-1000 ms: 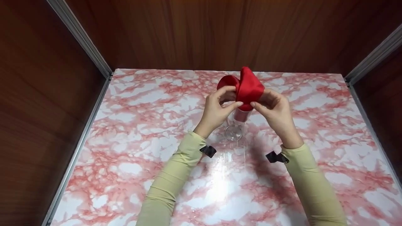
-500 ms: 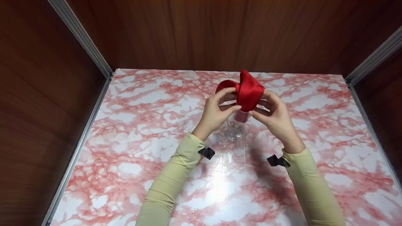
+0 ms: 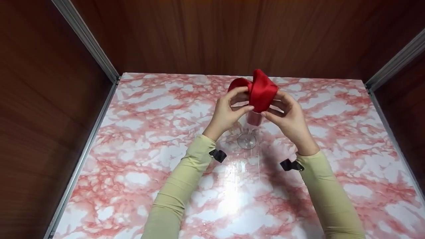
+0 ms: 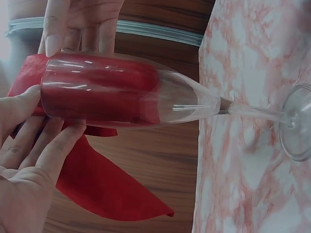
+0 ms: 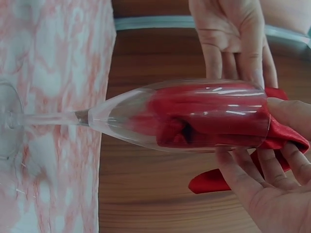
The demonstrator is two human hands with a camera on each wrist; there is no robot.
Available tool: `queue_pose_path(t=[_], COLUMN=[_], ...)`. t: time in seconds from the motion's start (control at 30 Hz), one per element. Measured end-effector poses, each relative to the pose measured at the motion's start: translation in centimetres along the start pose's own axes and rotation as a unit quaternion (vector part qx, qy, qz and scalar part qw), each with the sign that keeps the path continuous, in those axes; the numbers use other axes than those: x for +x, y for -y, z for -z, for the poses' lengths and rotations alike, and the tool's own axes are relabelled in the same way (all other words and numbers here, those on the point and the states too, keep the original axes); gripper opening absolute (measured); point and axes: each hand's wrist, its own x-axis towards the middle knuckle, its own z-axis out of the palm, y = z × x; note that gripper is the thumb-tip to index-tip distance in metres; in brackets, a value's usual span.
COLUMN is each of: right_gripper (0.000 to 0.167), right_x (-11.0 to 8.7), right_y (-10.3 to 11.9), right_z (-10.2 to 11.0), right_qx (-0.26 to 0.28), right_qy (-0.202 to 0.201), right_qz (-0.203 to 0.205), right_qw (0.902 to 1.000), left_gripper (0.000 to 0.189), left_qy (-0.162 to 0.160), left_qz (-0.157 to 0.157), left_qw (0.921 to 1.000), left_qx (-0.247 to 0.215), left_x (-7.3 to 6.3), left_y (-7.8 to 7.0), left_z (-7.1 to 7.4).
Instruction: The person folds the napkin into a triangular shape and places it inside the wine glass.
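A clear champagne flute (image 4: pixel 189 104) stands upright on its round foot (image 3: pixel 246 141). A shiny red cloth napkin (image 3: pixel 264 91) is stuffed into its bowl, filling the upper part. Above the rim the cloth rises to a folded peak, and a loose flap (image 4: pixel 112 187) hangs down outside the glass. My left hand (image 3: pixel 225 111) grips the napkin at the left of the rim, thumb in front and fingers behind. From the right, my right hand (image 3: pixel 292 118) holds the cloth the same way, its thumb right at the rim (image 5: pixel 267 116).
The table (image 3: pixel 139 179) has a red-and-white marbled top. Dark wood panels (image 3: pixel 212 36) stand behind it and at both sides, with grey metal rails (image 3: pixel 89 39) along the edges. A small black device (image 3: pixel 218 155) is strapped to each wrist.
Both hands and the napkin dipped slightly, then rose again. My right thumb has shifted from the cloth's front down to the rim. The flute's foot has stayed in place.
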Motion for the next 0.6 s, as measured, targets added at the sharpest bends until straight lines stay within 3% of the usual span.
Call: queue_pose_path(t=[0.2, 0.37, 0.53, 0.6], right_gripper=[0.054, 0.054, 0.046, 0.039], right_x=[1.0, 1.3, 1.4, 1.5], right_y=[-0.6, -0.8, -0.1, 0.4], right_z=[0.0, 0.1, 0.7, 1.0], right_qx=[-0.005, 0.013, 0.072, 0.135], right_qy=[-0.005, 0.0, 0.008, 0.002], right_qz=[0.02, 0.017, -0.041, -0.078], right_qw=[0.9998, 0.9998, 0.9966, 0.9878], left_gripper=[0.048, 0.048, 0.048, 0.047], left_qy=[-0.008, -0.015, -0.018, -0.018], left_qz=[-0.012, -0.007, -0.004, -0.004], left_qw=[0.9999, 0.9996, 0.9988, 0.999], left_qx=[0.002, -0.022, -0.045, -0.04], left_x=[0.8, 1.4, 1.6, 1.7], left_y=[0.5, 1.0, 1.3, 1.3], left_z=[0.3, 0.3, 0.1, 0.1])
